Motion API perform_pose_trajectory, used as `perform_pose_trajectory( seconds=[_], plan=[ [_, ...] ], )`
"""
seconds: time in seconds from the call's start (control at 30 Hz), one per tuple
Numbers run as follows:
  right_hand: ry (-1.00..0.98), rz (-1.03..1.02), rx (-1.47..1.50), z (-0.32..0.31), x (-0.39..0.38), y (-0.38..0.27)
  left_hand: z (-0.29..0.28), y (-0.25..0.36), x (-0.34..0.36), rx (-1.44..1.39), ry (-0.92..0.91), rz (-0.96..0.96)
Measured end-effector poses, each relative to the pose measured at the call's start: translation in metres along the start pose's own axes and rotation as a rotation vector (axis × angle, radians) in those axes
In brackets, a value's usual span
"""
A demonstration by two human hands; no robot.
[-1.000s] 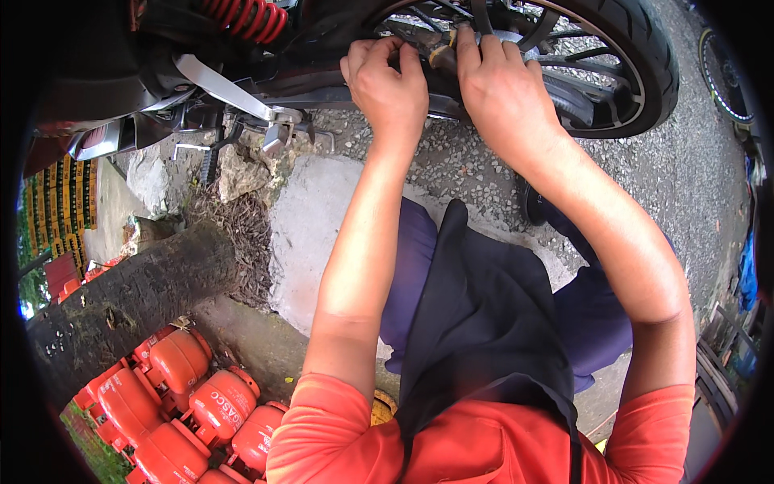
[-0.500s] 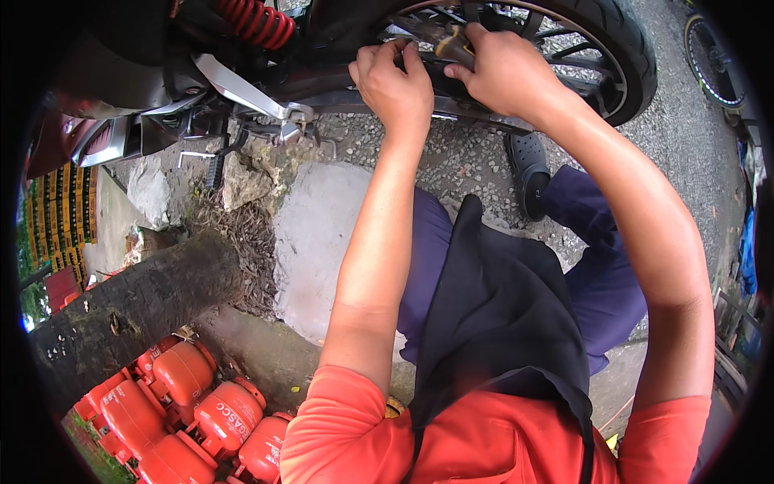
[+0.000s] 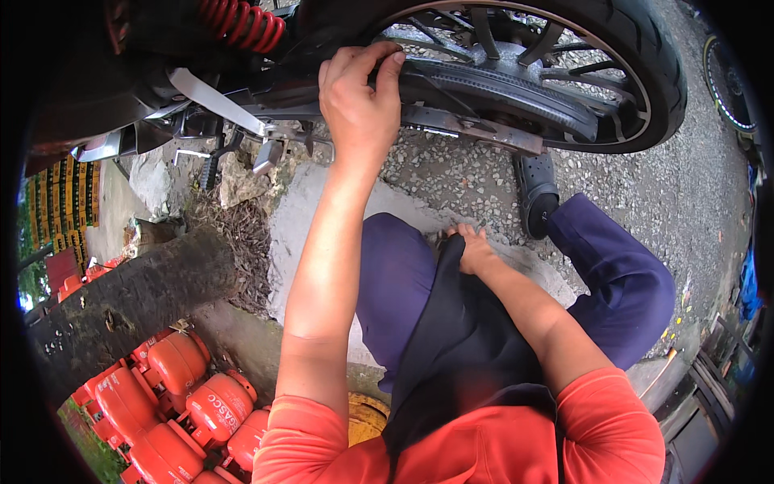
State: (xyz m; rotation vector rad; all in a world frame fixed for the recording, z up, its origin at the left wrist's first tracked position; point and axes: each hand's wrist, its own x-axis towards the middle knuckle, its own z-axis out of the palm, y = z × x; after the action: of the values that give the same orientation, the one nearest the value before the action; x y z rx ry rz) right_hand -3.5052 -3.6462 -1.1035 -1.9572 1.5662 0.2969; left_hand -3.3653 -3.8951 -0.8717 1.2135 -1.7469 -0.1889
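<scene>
Head view: left hand (image 3: 360, 97) clamps the chain guard (image 3: 500, 85), whose long axis runs toward upper right. Right hand (image 3: 472, 252) grips the black apron (image 3: 459, 339) at frame centre; gravel (image 3: 484, 181) between lies open.

The black rubber motorcycle tyre (image 3: 637, 56) looks matt, its grey metal swingarm bar (image 3: 476, 129) dull; the red coiled metal spring (image 3: 242, 22) is glossy, the black cloth apron (image 3: 459, 355) soft and matt, the grey gravel ground (image 3: 468, 181) rough, the orange painted metal gas cylinders (image 3: 181, 395) smooth
</scene>
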Motion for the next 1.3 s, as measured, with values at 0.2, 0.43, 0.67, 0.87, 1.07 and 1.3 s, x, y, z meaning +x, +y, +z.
perform_pose_trajectory(
  seconds=[0.2,0.43,0.67,0.87,1.07,1.3],
  plan=[
    [0.104,-0.35,0.662,-0.254,0.011,-0.045,-0.023,-0.006,0.008,0.234,-0.053,0.205],
    [1.056,-0.54,0.086,-0.356,0.062,-0.027,-0.012,0.0,0.017,0.178,-0.139,0.2],
    [0.806,-0.556,0.435,-0.353,0.076,-0.029,-0.024,-0.009,0.024,0.236,-0.189,0.348],
    [0.798,-0.576,0.516,-0.363,0.073,-0.032,-0.024,0.006,0.011,-0.087,-0.065,-0.201],
    [0.697,-0.54,0.449,-0.373,0.074,-0.027,-0.016,0.004,0.004,-0.048,0.007,-0.211],
    [0.63,-0.545,0.274,-0.375,0.078,-0.022,-0.011,-0.008,0.005,0.187,0.012,0.125]
  ],
)
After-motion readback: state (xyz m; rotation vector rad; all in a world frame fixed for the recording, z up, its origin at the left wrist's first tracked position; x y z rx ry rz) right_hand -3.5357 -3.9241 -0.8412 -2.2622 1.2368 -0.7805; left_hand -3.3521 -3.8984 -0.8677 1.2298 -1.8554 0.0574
